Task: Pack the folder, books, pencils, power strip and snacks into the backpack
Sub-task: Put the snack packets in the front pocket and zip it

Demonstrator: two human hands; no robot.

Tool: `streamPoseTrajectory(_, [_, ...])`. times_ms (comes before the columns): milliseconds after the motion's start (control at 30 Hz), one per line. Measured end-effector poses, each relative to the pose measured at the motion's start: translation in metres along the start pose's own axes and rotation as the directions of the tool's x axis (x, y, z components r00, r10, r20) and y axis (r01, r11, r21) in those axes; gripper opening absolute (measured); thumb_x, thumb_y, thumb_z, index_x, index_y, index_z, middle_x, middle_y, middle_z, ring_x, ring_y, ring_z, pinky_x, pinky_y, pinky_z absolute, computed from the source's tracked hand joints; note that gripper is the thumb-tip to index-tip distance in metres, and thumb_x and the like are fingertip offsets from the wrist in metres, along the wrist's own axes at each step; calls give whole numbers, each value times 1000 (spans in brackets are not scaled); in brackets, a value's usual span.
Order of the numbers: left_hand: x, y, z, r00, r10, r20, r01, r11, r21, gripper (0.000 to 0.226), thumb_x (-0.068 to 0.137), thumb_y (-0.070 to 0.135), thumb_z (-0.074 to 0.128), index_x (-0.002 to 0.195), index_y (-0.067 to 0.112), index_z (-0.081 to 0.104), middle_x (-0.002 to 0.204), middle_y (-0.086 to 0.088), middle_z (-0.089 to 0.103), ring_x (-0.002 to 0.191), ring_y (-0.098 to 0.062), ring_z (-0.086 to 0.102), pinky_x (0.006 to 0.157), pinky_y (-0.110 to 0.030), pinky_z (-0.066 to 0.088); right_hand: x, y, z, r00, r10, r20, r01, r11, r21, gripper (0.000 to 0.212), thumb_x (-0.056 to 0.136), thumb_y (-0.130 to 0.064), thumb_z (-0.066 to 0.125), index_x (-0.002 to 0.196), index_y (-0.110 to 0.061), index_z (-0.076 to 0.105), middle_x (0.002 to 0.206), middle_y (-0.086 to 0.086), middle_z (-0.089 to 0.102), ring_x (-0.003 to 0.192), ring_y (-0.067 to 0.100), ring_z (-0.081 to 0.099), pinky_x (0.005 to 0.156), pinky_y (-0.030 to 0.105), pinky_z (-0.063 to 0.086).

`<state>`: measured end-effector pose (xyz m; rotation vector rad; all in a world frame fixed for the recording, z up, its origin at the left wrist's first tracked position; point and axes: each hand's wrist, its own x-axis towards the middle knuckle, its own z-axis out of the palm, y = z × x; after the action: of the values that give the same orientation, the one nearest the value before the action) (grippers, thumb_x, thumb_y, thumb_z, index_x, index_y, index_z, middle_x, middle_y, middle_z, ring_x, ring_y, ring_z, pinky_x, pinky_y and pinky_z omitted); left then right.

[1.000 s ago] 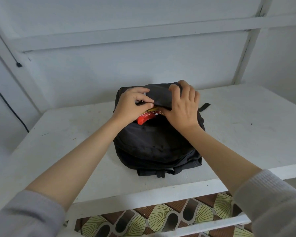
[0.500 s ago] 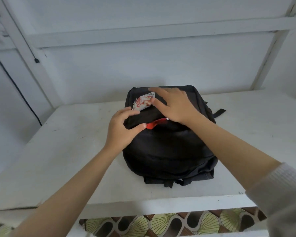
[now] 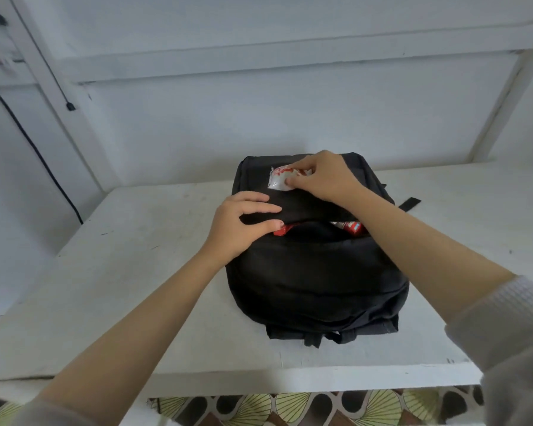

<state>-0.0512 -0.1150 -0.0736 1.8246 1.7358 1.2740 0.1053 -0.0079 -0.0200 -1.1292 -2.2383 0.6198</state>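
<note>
Centrally, black backpack (image 3: 314,272) flat on the white bench (image 3: 120,272), left hand (image 3: 240,226) pinching the pocket flap (image 3: 305,207), right hand (image 3: 323,176) pinching a white snack packet (image 3: 279,181) atop it, red snacks (image 3: 351,227) inside the pocket opening.

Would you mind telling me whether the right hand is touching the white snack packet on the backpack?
Touching. The head view shows the right hand pinching the white snack packet, thumb on its front, atop the backpack.

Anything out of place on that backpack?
A white snack packet sits on top of the backpack, outside the pocket, pinched by the right hand. Red packets poke from the open pocket the left hand holds.
</note>
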Motion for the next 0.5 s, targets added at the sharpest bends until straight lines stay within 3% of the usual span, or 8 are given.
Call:
streamPoseTrajectory(100, [14, 7, 1, 999, 39, 5, -39, 999, 5, 13, 73, 21, 77, 82, 30, 72, 103, 15, 60, 103, -2, 52, 88, -16, 37, -14, 10, -10, 988, 107, -115, -86, 980, 177, 30, 83, -30, 68, 111, -19, 70, 99, -4, 67, 88, 6, 52, 73, 15, 37])
streamPoseTrajectory(200, [27, 16, 0, 997, 50, -56, -51, 999, -4, 12, 76, 15, 75, 83, 24, 71, 98, 11, 59, 95, 1, 52, 83, -10, 38, -34, 12, -20, 975, 155, -158, -87, 924, 373, 4, 79, -31, 70, 81, -28, 72, 68, -20, 61, 75, 5, 58, 68, 19, 41])
streamPoseTrajectory(267, [35, 22, -1, 991, 60, -116, -62, 998, -13, 13, 77, 15, 74, 82, 26, 70, 97, 13, 58, 95, 1, 51, 83, -10, 38, -53, 8, -24, 973, 130, -192, -35, 901, 432, 4, 82, -29, 69, 85, -30, 71, 77, -19, 67, 77, 2, 64, 69, 16, 47])
streamPoseTrajectory(367, [47, 28, -2, 979, 85, -183, -77, 996, 48, 9, 79, 18, 72, 85, 25, 70, 100, 11, 56, 98, -5, 50, 81, -10, 37, -86, 1, -21, 959, 62, -275, 87, 863, 498, 24, 86, -25, 66, 109, -20, 71, 107, -9, 70, 106, 0, 61, 85, 16, 47])
streamPoseTrajectory(433, [52, 31, -3, 973, 91, -210, -76, 994, 77, 9, 80, 19, 70, 88, 23, 70, 101, 9, 55, 97, -5, 49, 78, -6, 34, -107, -2, -13, 940, 2, -341, 179, 847, 500, 25, 86, -19, 67, 111, -20, 69, 115, -16, 64, 123, -2, 49, 98, 17, 42])
streamPoseTrajectory(500, [55, 33, -4, 967, 116, -227, -104, 992, 65, 11, 79, 17, 71, 88, 23, 70, 101, 7, 56, 96, -5, 49, 78, -2, 33, -126, -3, -2, 918, -125, -376, 285, 868, 408, 28, 86, -16, 68, 113, -21, 66, 113, -27, 61, 124, -8, 44, 103, 15, 37])
